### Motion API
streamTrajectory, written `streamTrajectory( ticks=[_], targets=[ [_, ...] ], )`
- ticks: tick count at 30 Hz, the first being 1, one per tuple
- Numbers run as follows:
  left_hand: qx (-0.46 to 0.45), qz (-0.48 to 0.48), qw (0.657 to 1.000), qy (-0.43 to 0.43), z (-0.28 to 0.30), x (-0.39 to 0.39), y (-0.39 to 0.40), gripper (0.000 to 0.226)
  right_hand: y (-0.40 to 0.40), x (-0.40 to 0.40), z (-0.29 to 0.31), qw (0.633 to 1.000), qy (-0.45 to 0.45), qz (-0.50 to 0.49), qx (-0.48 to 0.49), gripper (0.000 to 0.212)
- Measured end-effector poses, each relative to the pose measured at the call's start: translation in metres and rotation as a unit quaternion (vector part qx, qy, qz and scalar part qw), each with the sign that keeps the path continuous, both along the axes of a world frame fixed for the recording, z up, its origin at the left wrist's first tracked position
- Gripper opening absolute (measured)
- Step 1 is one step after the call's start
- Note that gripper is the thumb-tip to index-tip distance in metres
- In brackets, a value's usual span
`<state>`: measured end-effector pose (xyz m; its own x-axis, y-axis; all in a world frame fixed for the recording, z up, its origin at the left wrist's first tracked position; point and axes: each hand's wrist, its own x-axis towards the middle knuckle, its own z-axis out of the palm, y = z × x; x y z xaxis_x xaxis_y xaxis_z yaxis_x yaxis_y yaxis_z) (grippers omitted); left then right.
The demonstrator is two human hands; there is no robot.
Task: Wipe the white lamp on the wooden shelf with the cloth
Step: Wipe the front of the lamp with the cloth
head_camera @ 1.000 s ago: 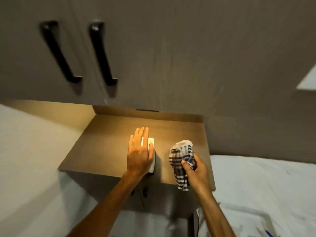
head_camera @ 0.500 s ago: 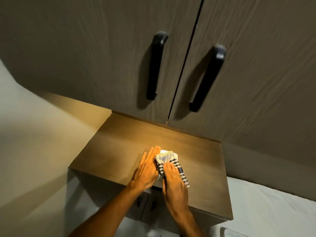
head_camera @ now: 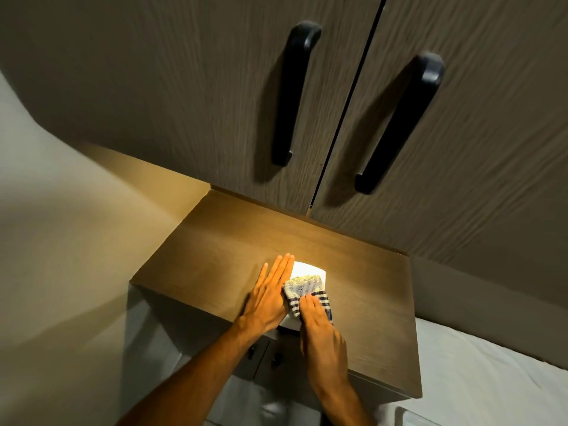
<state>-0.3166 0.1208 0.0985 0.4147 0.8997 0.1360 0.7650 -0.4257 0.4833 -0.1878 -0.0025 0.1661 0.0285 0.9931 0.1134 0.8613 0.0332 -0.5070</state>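
A small white lamp (head_camera: 307, 268) glows on the wooden shelf (head_camera: 215, 256), near its front edge. A checked cloth (head_camera: 304, 290) lies over the lamp's top. My right hand (head_camera: 319, 330) presses flat on the cloth's near part. My left hand (head_camera: 267, 298) lies flat with straight fingers against the lamp's left side, touching the cloth's edge. Most of the lamp's body is hidden under the cloth and hands; only its lit far edge and a white front corner (head_camera: 290, 321) show.
Two dark cabinet doors rise behind the shelf, each with a long black handle (head_camera: 290, 93) (head_camera: 399, 124). A pale wall (head_camera: 61, 241) stands at left. White bedding (head_camera: 491, 379) lies at lower right. Two small knobs (head_camera: 275, 359) sit under the shelf front.
My right hand brought the cloth from beside the lamp onto its top and now presses it there. My left hand shifted from the lamp's top to its left side. The view swung left.
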Motion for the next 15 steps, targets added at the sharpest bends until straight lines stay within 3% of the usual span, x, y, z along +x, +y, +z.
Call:
streamTrajectory(
  ticks=[4, 10, 15],
  targets=[
    [-0.007, -0.016, 1.0, 0.004, 0.005, 0.002, 0.003, 0.068, 0.037, 0.005, 0.009, 0.998, 0.069, 0.005, -0.003, 0.052],
    [0.038, 0.032, 0.999, 0.012, 0.007, 0.007, -0.005, 0.061, 0.06, 0.017, 0.008, 0.991, 0.113, -0.065, -0.009, 0.054],
    [0.014, -0.002, 1.0, 0.024, 0.004, 0.002, -0.001, 0.076, -0.002, 0.002, -0.018, 0.999, 0.031, -0.013, 0.028, 0.073]
  ],
)
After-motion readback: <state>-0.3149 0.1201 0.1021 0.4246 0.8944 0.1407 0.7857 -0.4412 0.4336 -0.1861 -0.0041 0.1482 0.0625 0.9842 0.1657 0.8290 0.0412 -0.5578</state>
